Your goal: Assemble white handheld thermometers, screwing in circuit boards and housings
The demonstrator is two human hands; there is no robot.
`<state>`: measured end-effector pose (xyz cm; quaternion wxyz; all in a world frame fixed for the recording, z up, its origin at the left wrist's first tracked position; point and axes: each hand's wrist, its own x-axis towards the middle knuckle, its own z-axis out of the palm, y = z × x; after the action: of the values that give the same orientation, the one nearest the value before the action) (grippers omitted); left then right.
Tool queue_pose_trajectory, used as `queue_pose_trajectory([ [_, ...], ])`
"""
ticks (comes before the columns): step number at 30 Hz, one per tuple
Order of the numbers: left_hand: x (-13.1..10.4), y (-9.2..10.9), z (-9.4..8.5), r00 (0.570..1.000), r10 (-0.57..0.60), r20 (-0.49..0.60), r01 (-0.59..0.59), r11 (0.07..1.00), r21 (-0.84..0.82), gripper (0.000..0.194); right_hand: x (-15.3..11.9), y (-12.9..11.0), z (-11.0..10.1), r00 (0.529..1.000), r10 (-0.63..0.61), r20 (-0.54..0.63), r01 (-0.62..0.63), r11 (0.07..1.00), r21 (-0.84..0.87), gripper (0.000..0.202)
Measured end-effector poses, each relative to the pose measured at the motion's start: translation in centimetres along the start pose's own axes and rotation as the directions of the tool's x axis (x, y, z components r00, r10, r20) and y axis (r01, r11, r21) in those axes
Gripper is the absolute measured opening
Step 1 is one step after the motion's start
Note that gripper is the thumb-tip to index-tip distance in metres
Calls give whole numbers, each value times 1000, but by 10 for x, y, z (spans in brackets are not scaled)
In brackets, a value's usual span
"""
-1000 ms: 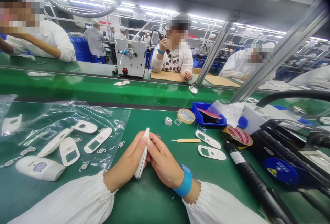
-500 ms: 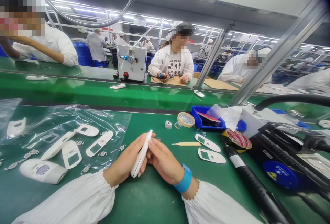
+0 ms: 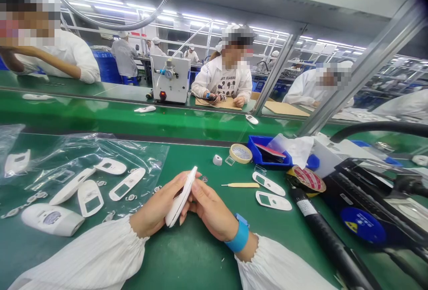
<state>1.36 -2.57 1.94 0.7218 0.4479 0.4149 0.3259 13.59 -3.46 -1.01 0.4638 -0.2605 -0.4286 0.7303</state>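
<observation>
One broad green surface [image 3: 187, 259] spread out before the person, with a glossy green strip [image 3: 83, 120] running along its far side. Beyond that strip sat a co-worker in a white jacket and printed shirt [image 3: 230, 76], beside a pale, boxy machine with a round gauge [image 3: 172, 83]. On the left of the surface lay a crinkled, clear plastic sheet [image 3: 155, 154]; on the right, a long black cylindrical tool with a white label [image 3: 331, 236].

Between them I saw the person's left hand [image 3: 157, 205] and right hand [image 3: 214, 207]. The left grip pinched a slim white plastic casing with a seam along its edge [image 3: 180, 201], and the right grip pinched its upper part from the other side. The casing was above the surface, edge toward the person, narrow end up and leaning right.

To the left lay a rounded white plastic housing [image 3: 68, 222]. Right of the hands were two flat white plastic covers with window cutouts [image 3: 281, 203], near a thin tool with a yellow handle [image 3: 245, 185]. Past the hands stood a small white plastic cap [image 3: 217, 160], and nearer them lay a tiny round metallic-looking piece [image 3: 204, 178].
</observation>
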Motion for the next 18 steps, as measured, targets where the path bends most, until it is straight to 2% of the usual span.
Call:
queue_pose_trajectory([
  [4, 2, -3, 0, 1000, -10, -1, 10, 999, 39, 54, 0, 3, 0, 1000, 6, -2, -6, 1000, -3, 31],
  [18, 0, -8, 0, 999, 44, 4, -44, 988, 146, 50, 0, 5, 2, 1000, 22, -7, -21, 998, 56, 33],
])
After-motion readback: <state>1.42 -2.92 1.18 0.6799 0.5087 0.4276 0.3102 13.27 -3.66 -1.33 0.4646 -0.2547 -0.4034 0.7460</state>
